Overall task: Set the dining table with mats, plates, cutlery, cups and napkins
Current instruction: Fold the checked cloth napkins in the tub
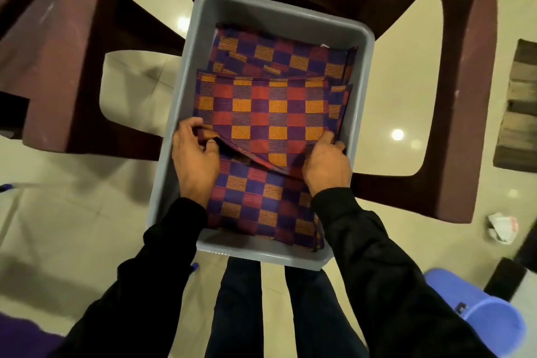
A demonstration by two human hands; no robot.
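A grey plastic bin sits on the seat of a dark maroon plastic chair and holds several folded checkered mats in red, orange and purple. My left hand pinches the near left corner of the top mat and lifts its edge. At the mat's near right corner, my right hand grips the cloth against the bin's right wall. More mats lie underneath, and another lies at the far end of the bin.
A second maroon chair stands at the left. A blue plastic bucket lies on the tiled floor at the lower right, with crumpled paper beyond it. A striped rug lies at the right edge.
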